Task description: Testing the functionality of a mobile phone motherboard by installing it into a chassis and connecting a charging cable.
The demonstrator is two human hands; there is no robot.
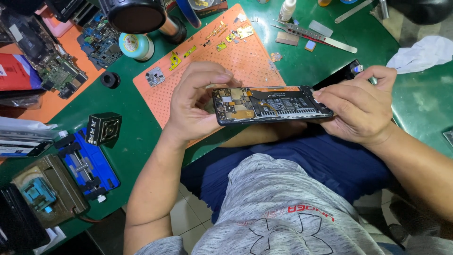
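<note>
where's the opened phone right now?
Head view, centre frame: the opened phone is held level between the left hand and right hand, just above the near edge of the orange mat, over the person's lap.

Orange dotted mat point(245, 56), green table point(420, 104), perhaps white cloth point(422, 53).

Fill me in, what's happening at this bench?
A person holds an opened phone, back cover off and boards exposed, above the edge of an orange mat. The left hand grips one end, the right hand the other. Small removed parts lie on the mat; tweezers rest on the green table.
</note>
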